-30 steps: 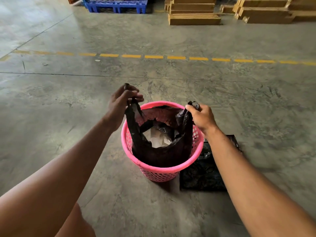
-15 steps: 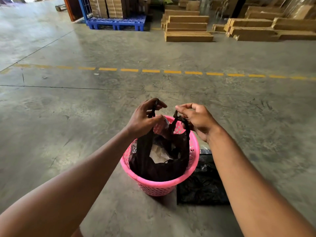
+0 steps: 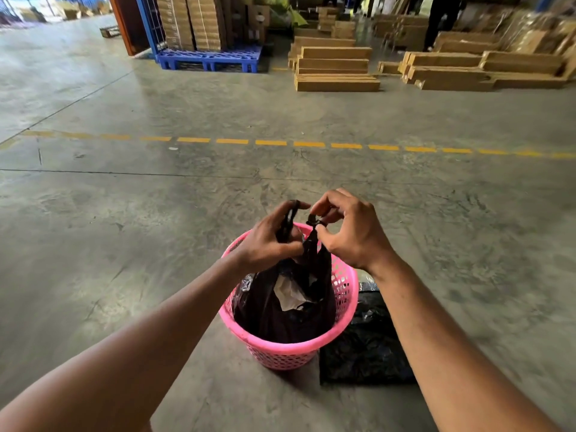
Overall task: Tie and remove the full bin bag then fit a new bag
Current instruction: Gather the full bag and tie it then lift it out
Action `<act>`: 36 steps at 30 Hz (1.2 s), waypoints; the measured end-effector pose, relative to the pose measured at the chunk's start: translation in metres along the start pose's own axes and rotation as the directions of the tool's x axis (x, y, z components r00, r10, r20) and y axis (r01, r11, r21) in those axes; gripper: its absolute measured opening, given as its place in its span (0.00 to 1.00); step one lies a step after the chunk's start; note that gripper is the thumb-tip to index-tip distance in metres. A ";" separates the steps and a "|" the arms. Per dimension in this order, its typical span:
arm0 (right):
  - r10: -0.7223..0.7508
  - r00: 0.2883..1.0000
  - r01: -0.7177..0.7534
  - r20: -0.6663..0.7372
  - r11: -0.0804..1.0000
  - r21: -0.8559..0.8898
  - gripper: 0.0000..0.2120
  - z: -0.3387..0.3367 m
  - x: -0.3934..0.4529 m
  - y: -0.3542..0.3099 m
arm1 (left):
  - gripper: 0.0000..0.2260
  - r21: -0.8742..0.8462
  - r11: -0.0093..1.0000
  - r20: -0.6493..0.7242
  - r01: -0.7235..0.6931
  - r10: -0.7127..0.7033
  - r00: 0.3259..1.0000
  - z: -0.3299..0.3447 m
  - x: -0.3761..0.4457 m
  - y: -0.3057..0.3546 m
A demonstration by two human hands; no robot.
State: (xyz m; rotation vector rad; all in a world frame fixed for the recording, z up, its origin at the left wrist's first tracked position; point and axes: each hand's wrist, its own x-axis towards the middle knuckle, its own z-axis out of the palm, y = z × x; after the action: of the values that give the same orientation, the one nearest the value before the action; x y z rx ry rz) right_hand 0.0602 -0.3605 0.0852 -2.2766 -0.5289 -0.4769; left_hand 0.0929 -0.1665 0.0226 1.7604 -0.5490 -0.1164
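Soft daylight is spreading in from the far end of the hall, leaving a pale sheen on the concrete floor (image 3: 156, 213). No hard glare is showing. A faint shadow is pooling beneath the pink basket (image 3: 346, 307). The wide lens is bowing the dashed yellow line (image 3: 271, 142), and the forearms are smearing slightly toward the bottom corners.

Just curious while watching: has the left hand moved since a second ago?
Yes. The left hand has swung right, from the left rim of the pink basket to above its middle, meeting the right hand.
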 end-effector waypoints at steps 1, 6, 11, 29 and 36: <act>-0.016 1.000 0.016 0.016 1.000 0.010 0.09 0.003 0.000 -0.002 | 0.32 0.141 0.989 0.059 -0.038 0.030 0.998 0.003 0.001 0.000; -0.095 0.991 0.094 0.099 0.995 0.010 0.08 0.015 0.003 -0.010 | 0.10 0.339 0.940 0.140 -0.042 -0.006 0.990 0.026 0.004 0.008; -0.086 0.994 0.077 -0.065 0.989 -0.130 0.16 0.015 0.003 0.013 | 0.12 0.070 0.976 0.009 0.208 -0.209 0.978 0.024 0.009 -0.015; 0.360 0.913 -0.288 -0.190 0.902 0.322 0.03 0.041 -0.021 0.047 | 0.22 -0.435 0.744 0.283 0.507 -0.422 0.861 0.001 0.003 -0.004; 0.261 0.963 -0.227 -0.072 0.925 0.304 0.06 0.067 -0.074 0.032 | 0.16 -0.582 0.584 0.197 0.565 -0.573 0.795 0.000 0.006 -0.004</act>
State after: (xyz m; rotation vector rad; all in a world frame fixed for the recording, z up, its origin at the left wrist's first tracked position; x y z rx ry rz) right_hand 0.0255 -0.3490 -0.0134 -1.9817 -0.2350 -0.3702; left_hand 0.0991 -0.1683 0.0205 1.2087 0.1133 -0.6725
